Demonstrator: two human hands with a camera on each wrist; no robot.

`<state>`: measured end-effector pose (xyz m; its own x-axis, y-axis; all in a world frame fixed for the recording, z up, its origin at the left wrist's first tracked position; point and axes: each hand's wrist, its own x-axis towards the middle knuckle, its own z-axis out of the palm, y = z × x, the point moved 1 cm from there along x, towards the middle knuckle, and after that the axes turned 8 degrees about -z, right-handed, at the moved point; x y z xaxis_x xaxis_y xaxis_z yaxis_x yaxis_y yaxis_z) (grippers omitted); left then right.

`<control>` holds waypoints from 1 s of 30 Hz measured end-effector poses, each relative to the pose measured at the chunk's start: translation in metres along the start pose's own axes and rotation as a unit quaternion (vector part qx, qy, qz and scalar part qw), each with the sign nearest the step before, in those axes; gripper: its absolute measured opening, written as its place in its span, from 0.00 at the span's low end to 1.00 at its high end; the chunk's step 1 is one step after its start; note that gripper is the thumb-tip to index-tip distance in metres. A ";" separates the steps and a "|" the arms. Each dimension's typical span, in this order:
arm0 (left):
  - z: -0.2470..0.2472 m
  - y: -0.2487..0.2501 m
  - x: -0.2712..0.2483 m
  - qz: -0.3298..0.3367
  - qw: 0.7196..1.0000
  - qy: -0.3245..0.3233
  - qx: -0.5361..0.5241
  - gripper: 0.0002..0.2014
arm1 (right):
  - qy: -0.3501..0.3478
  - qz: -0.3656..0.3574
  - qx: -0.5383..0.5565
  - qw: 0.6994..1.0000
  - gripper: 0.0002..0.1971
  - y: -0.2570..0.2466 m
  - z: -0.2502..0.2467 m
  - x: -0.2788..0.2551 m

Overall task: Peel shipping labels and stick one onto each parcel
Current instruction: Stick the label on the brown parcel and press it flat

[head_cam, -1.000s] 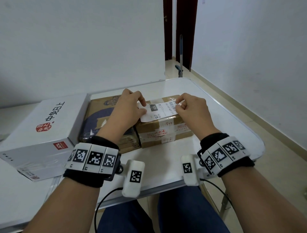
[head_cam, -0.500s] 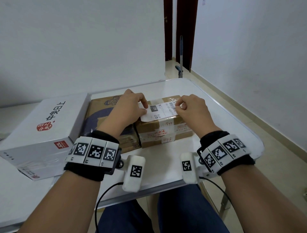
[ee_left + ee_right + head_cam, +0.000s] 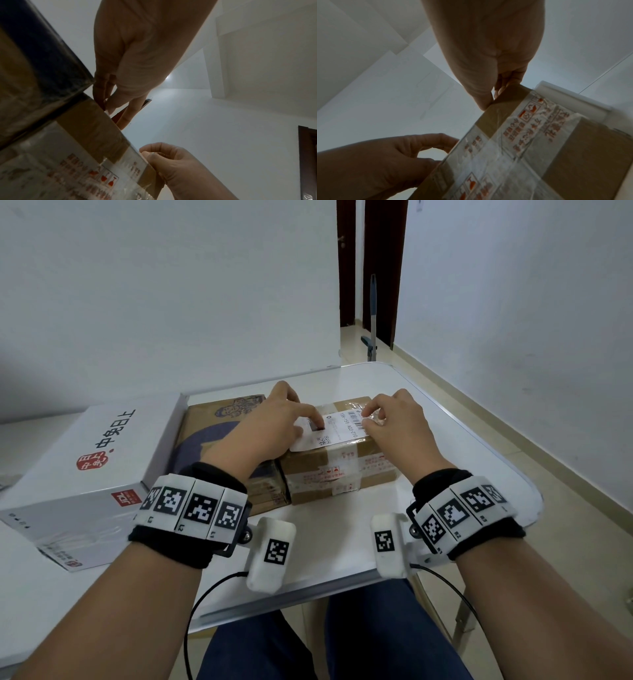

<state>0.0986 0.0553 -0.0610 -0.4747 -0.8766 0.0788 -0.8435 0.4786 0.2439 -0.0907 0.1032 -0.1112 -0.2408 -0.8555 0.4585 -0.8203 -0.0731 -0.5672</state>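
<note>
A white shipping label (image 3: 337, 433) lies across the top of a small brown taped carton (image 3: 342, 477) on the white table (image 3: 342, 546). My left hand (image 3: 308, 428) pinches the label's left end, with the index finger lying on it. At the right end my right hand (image 3: 368, 417) pinches it between thumb and index finger. In the left wrist view the left hand (image 3: 109, 105) sits at the carton's (image 3: 72, 148) top edge. The right wrist view has the right hand (image 3: 489, 102) at the same edge of the carton (image 3: 539, 148). The label's underside is hidden.
A larger brown carton with a blue print (image 3: 209, 433) touches the small one on its left. A long white printed box (image 3: 85, 470) lies further left. The table's rounded edge runs close on the right. A pole (image 3: 372, 313) stands on the floor behind.
Both hands have lowered the label from just above the small carton onto its top. The left index finger now lies across the label's left part.
</note>
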 end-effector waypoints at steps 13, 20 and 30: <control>-0.013 -0.007 0.002 -0.017 0.996 -0.072 0.057 0.18 | -0.009 -0.014 -0.022 1.000 0.09 -0.005 0.000 -0.001; -0.016 -0.004 0.004 -0.048 0.990 -0.127 0.033 0.18 | 0.029 -0.023 -0.010 0.999 0.15 -0.014 -0.024 0.016; -0.005 -0.001 -0.005 -0.046 0.984 -0.160 0.066 0.51 | -0.228 -0.066 -0.153 0.959 0.26 -0.045 0.019 0.033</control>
<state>0.1035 0.0590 -0.0567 -0.4312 -0.8666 -0.2511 -0.9022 0.4179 0.1069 -0.0519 0.0686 -0.0832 0.0702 -0.9895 0.1261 -0.9586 -0.1019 -0.2657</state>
